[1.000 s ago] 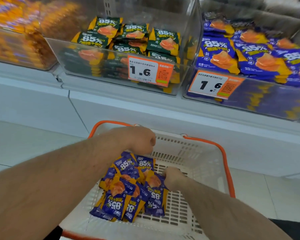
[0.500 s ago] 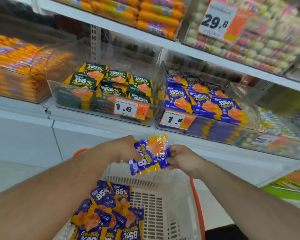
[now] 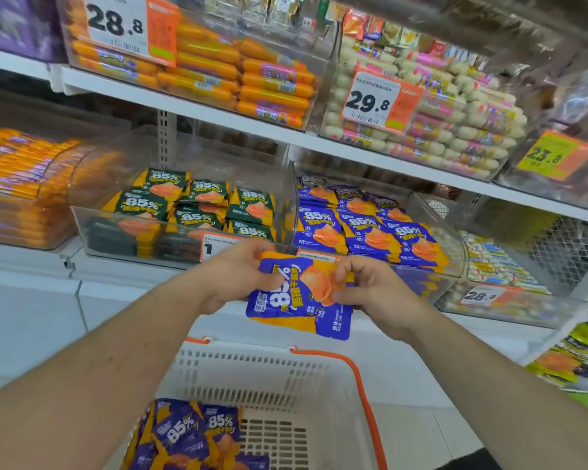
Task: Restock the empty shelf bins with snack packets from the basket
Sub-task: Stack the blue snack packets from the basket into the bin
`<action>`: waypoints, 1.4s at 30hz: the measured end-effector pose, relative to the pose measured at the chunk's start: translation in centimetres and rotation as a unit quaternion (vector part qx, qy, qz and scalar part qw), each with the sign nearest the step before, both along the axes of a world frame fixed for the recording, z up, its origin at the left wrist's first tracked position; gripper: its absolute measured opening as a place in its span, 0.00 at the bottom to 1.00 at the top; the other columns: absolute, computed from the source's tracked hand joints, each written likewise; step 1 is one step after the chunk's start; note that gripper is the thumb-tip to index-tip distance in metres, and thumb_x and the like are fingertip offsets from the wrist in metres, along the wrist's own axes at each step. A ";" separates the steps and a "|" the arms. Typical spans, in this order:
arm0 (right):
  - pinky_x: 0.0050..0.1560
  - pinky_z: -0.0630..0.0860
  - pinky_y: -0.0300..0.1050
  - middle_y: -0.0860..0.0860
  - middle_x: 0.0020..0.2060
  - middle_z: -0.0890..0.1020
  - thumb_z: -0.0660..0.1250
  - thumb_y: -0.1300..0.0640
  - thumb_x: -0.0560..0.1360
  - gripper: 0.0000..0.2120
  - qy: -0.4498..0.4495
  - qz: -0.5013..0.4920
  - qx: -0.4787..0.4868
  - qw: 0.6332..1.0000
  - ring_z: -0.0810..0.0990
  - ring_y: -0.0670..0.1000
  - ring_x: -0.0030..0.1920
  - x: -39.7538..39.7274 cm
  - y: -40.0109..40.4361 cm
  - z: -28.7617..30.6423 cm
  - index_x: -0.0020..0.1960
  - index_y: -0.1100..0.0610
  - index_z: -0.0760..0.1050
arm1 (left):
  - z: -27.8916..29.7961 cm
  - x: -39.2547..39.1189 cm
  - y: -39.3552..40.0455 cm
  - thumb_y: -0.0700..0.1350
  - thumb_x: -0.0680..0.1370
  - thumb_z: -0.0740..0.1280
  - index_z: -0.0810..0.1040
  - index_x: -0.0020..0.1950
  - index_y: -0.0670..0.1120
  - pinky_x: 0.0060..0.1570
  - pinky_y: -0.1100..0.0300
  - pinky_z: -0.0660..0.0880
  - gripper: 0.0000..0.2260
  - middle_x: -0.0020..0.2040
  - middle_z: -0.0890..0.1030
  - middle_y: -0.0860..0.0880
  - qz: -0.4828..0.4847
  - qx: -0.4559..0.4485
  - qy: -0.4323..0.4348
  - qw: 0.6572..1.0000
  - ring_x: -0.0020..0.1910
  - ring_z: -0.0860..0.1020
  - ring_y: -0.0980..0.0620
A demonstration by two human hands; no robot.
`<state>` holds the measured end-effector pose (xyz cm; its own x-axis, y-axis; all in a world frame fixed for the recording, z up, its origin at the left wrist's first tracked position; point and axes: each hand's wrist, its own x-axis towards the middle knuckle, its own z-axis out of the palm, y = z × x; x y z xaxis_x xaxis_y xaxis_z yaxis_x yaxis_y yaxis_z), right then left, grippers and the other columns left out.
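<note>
Both grips pinch one blue snack packet (image 3: 299, 296), left hand (image 3: 238, 276) and right hand (image 3: 370, 290) on opposite edges, likely to hold it flat for the blue-packet bin (image 3: 431, 266) on the shelf just beyond; more packets (image 3: 190, 435) wait below in the basket (image 3: 319, 371)

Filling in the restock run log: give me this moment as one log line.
left hand: holds blue packets | right hand: holds same | position: before blue-packet bin, above basket | basket: more blue packets

Two bare forearms, no sleeves, left hand (image 3: 241, 276), right hand (image 3: 370, 290), no gloves
</note>
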<state>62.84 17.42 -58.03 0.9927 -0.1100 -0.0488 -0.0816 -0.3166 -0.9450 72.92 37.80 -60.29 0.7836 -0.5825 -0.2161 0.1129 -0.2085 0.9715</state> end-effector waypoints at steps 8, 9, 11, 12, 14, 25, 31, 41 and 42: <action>0.52 0.78 0.58 0.55 0.51 0.85 0.66 0.75 0.73 0.15 0.019 0.006 0.052 0.998 0.84 0.54 0.48 -1.0 -2.1 1.4 0.54 0.59 0.79 | 2.2 -0.2 -2.4 0.40 0.75 0.72 0.70 0.65 0.48 0.49 0.47 0.81 0.21 0.52 0.84 0.46 0.001 -0.007 -0.055 0.998 0.48 0.84 0.47; 0.51 0.79 0.56 0.54 0.49 0.85 0.65 0.74 0.73 0.16 0.006 -0.005 0.061 0.998 0.85 0.53 0.47 -1.0 -2.5 1.5 0.54 0.58 0.79 | 2.6 0.1 -3.1 0.42 0.75 0.72 0.71 0.64 0.48 0.48 0.51 0.81 0.19 0.52 0.84 0.48 0.036 0.008 -0.097 0.995 0.48 0.84 0.49; 0.49 0.80 0.54 0.53 0.46 0.86 0.65 0.75 0.74 0.17 -0.030 -0.053 0.072 0.996 0.85 0.51 0.44 -0.7 -3.8 2.0 0.52 0.55 0.79 | 3.2 1.2 -4.8 0.47 0.75 0.72 0.72 0.62 0.48 0.49 0.57 0.77 0.18 0.52 0.81 0.52 0.135 0.057 -0.232 0.962 0.51 0.80 0.52; 0.50 0.80 0.56 0.52 0.46 0.85 0.65 0.75 0.74 0.18 -0.047 -0.084 0.067 0.993 0.84 0.51 0.42 -0.4 -4.6 2.2 0.52 0.53 0.79 | 3.6 1.8 -5.7 0.47 0.75 0.72 0.73 0.63 0.47 0.51 0.58 0.74 0.18 0.53 0.78 0.53 0.174 0.079 -0.300 0.935 0.53 0.78 0.52; 0.49 0.80 0.57 0.55 0.49 0.85 0.66 0.74 0.74 0.19 -0.079 -0.131 0.048 0.987 0.83 0.52 0.41 0.6 -6.3 2.6 0.54 0.53 0.79 | 4.2 3.0 -7.6 0.48 0.76 0.69 0.73 0.66 0.46 0.57 0.57 0.71 0.19 0.59 0.75 0.49 0.199 0.120 -0.411 0.881 0.59 0.74 0.49; 0.28 0.72 0.37 0.55 0.40 0.80 0.70 0.71 0.69 0.22 -0.077 -0.229 -0.122 0.963 0.74 0.50 0.30 10.8 -12.4 4.7 0.62 0.59 0.77 | -0.1 5.9 -11.5 0.50 0.80 0.61 0.63 0.75 0.43 0.74 0.49 0.57 0.25 0.78 0.57 0.46 0.149 0.295 -0.485 0.810 0.75 0.62 0.46; 0.30 0.63 0.43 0.56 0.30 0.72 0.69 0.66 0.74 0.12 0.018 -0.269 -0.201 0.942 0.66 0.51 0.29 15.5 -13.8 4.5 0.35 0.62 0.69 | -0.1 5.9 -11.5 0.51 0.79 0.60 0.66 0.73 0.44 0.71 0.47 0.63 0.24 0.78 0.58 0.48 0.149 0.297 -0.482 0.810 0.72 0.65 0.44; 0.55 0.78 0.52 0.57 0.53 0.79 0.70 0.48 0.75 0.21 0.083 -0.193 -0.387 0.898 0.78 0.58 0.51 18.8 -14.9 2.6 0.63 0.58 0.74 | 0.0 5.5 -11.5 0.51 0.79 0.60 0.65 0.73 0.44 0.73 0.48 0.59 0.24 0.78 0.58 0.48 0.152 0.309 -0.488 0.802 0.72 0.65 0.45; 0.58 0.76 0.53 0.57 0.58 0.78 0.70 0.47 0.74 0.24 0.085 -0.191 -0.394 0.895 0.78 0.59 0.56 19.3 -15.2 2.3 0.66 0.57 0.73 | 0.0 5.5 -11.5 0.51 0.79 0.60 0.65 0.74 0.44 0.74 0.49 0.58 0.24 0.78 0.57 0.48 0.152 0.310 -0.487 0.803 0.72 0.65 0.45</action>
<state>82.15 2.24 -55.78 0.8607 -0.5070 0.0469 -0.4479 -0.7978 -0.4036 78.37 26.29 -60.32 0.8425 -0.3500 0.4095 -0.4995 -0.7922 0.3506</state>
